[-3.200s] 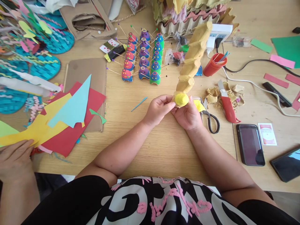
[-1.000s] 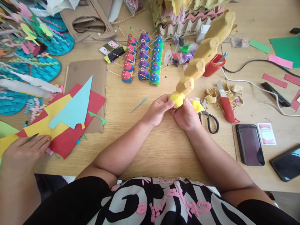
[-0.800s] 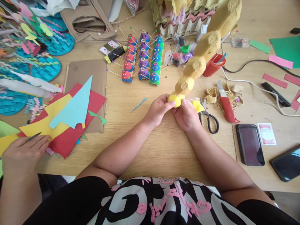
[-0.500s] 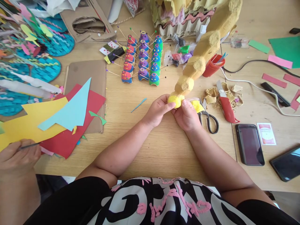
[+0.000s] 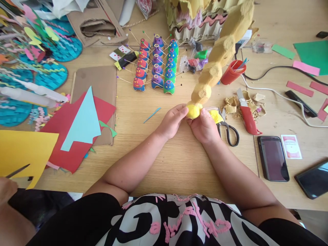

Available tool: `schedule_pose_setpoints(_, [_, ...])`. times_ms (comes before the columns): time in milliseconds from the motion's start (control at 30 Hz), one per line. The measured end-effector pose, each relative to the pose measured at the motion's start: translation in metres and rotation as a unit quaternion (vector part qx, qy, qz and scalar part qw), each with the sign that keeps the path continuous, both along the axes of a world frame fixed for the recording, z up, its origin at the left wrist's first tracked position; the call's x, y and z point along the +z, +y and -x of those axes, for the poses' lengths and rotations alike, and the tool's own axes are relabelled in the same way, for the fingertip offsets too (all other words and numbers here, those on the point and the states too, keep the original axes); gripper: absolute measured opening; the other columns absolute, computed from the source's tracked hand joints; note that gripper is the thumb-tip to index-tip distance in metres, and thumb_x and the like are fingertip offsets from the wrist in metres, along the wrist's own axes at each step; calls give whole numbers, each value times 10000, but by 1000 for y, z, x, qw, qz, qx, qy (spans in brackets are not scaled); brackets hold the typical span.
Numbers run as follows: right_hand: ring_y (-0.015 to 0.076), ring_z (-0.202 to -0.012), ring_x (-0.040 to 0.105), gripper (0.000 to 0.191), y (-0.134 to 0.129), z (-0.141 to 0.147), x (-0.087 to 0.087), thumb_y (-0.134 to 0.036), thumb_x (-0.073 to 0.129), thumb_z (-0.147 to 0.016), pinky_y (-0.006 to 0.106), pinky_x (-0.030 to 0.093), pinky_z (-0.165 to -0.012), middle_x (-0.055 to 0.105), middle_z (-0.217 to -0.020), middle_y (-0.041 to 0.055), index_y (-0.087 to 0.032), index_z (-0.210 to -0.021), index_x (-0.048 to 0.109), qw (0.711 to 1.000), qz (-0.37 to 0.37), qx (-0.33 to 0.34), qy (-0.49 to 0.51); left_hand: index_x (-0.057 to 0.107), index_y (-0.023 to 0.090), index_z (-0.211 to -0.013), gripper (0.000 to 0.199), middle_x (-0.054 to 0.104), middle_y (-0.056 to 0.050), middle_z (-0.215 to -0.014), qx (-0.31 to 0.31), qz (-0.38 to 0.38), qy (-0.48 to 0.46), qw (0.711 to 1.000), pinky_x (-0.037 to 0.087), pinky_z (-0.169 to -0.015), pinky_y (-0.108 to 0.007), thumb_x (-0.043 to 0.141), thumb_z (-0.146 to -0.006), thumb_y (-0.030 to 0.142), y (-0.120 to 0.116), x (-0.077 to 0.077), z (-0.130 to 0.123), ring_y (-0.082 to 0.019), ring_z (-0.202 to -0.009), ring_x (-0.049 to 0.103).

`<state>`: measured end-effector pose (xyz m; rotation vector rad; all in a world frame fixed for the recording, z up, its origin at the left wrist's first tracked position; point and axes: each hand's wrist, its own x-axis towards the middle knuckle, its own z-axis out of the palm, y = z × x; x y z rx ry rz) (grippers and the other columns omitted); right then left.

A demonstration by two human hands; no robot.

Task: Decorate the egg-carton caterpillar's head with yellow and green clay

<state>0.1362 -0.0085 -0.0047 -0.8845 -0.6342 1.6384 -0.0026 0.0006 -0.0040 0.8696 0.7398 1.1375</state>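
A long strip of egg carton cups (image 5: 214,73) slants from my hands up to the far right. Bright yellow modelling clay (image 5: 193,111) covers its near end. My left hand (image 5: 170,123) pinches that end from the left, thumb on the clay. On the other side my right hand (image 5: 204,127) grips it, its thumb against the clay and its other fingers partly hidden underneath. Just right of my right hand lie a packet of yellow clay (image 5: 216,116) and black-handled scissors (image 5: 228,134). A thin blue stick (image 5: 152,115) rests left of my hands.
Painted egg-cup figures (image 5: 156,65) with pins stand in rows beyond my hands. A red cup (image 5: 232,72), a red-handled knife (image 5: 248,118) and a phone (image 5: 273,158) are at right. At left, another person's hand (image 5: 7,191) holds scissors at yellow paper (image 5: 25,147).
My left thumb has shifted slightly on the clay, and the strip's far end has swung a little left. The other person's hand and yellow paper moved left and down, leaving the light-blue paper on the red.
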Motion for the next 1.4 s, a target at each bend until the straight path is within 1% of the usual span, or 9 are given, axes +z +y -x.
schedule_pose_setpoints(133, [203,-881,714,468,4,-1,0,-745,813,-872,334,576,-713,762,-874,5,-285,-912,738,1000,13,7,10,696,209,-801,617,695,-37,-809,-19,14,-22,999,578,-853,-385,846,-778,807,2,2,-1,-219,-888,685])
schedule_pose_setpoints(267, [207,-931,748,473,5,-1,1,-765,782,-895,333,615,-744,779,-878,1,-295,-923,735,1000,21,-5,19,750,196,-871,565,768,-36,-897,-38,7,-15,999,576,-900,-336,897,-778,733,2,1,-1,-184,-914,710])
schedule_pose_setpoints(367, [204,-967,762,437,5,-1,0,-734,821,-876,345,655,-799,802,-923,-10,-308,-929,742,999,26,-15,37,789,192,-957,522,808,-29,-965,-43,2,-17,999,563,-959,-308,1002,-711,601,1,1,-1,-161,-964,728])
schedule_pose_setpoints(500, [231,-1082,776,439,6,0,-1,-740,825,-864,388,685,-889,816,-943,-3,-311,-895,736,999,23,-11,33,783,193,-936,514,817,-9,-964,-19,8,-14,1000,556,-977,-302,1066,-634,497,0,3,-3,-145,-953,726])
schedule_pose_setpoints(633, [241,-1124,775,426,5,0,-1,-714,845,-851,397,688,-916,818,-959,7,-304,-871,731,999,26,-8,24,758,190,-918,523,801,-2,-938,-9,9,-3,1000,549,-952,-296,1066,-630,499,-1,4,-5,-142,-937,716])
schedule_pose_setpoints(900, [212,-1050,787,401,4,1,-4,-631,957,-768,373,684,-1002,832,-959,-25,-291,-896,788,998,-7,-1,60,724,184,-920,560,762,26,-895,30,-10,11,999,529,-883,-257,1062,-628,522,-1,1,-7,-108,-885,678])
schedule_pose_setpoints(1067, [245,-1143,789,414,4,1,-4,-647,942,-780,405,671,-1066,842,-975,-10,-284,-907,789,998,-3,6,55,730,187,-927,585,748,25,-894,42,-16,33,998,527,-870,-261,1054,-620,566,-2,-3,-7,-113,-878,665])
schedule_pose_setpoints(1200, [260,-1188,779,400,4,0,-4,-660,892,-833,417,675,-1036,845,-992,7,-287,-921,780,999,10,5,42,734,192,-911,562,748,26,-883,32,-14,27,999,528,-866,-259,1060,-620,545,-2,-1,-7,-115,-872,664])
schedule_pose_setpoints(1400, [188,-970,763,354,6,-2,-4,-638,868,-875,322,661,-828,826,-992,-22,-301,-916,768,998,33,-7,58,777,188,-945,489,768,-3,-921,1,-18,3,1000,541,-896,-270,990,-743,579,-2,-2,-3,-130,-904,680])
